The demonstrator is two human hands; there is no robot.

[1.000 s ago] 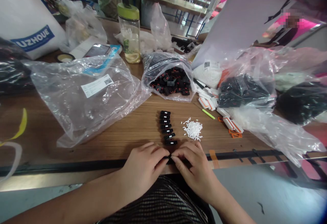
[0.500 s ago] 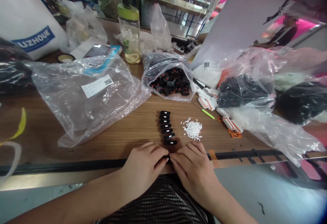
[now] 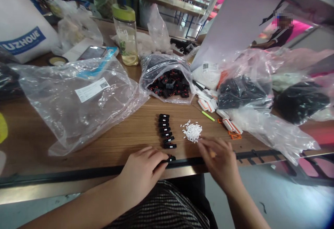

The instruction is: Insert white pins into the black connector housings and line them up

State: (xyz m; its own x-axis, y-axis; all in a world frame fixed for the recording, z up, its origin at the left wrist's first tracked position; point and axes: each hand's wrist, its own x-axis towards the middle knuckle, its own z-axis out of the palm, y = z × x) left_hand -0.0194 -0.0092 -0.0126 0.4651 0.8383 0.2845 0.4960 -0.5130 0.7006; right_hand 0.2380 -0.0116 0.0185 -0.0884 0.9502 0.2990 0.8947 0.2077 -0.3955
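Note:
My left hand (image 3: 143, 168) is closed, its thumb and forefinger pinching a small black connector (image 3: 171, 158) at the table's front edge. White dots show on the connector's face. Over to the right, my right hand (image 3: 220, 157) has its fingers bent and slightly apart, a little blurred, with nothing visible in them. Its fingertips are at the lower right edge of a pile of tiny white plugs (image 3: 193, 132). A curved column of several black connectors (image 3: 165, 130), with white dots on them, lies just beyond my left hand.
An open clear bag (image 3: 169, 83) of black connectors stands behind the column. To the left lies a flat plastic bag (image 3: 104, 107), with a bottle (image 3: 126, 37) behind it. On the right are a green stick (image 3: 208, 116), white-and-orange parts (image 3: 232, 126) and more bags (image 3: 242, 93). A person (image 3: 280, 36) is in the background.
My right hand has left the connector between my hands and moved right to the white plugs. The left hand keeps hold of the connector, now more exposed. The view has shifted slightly.

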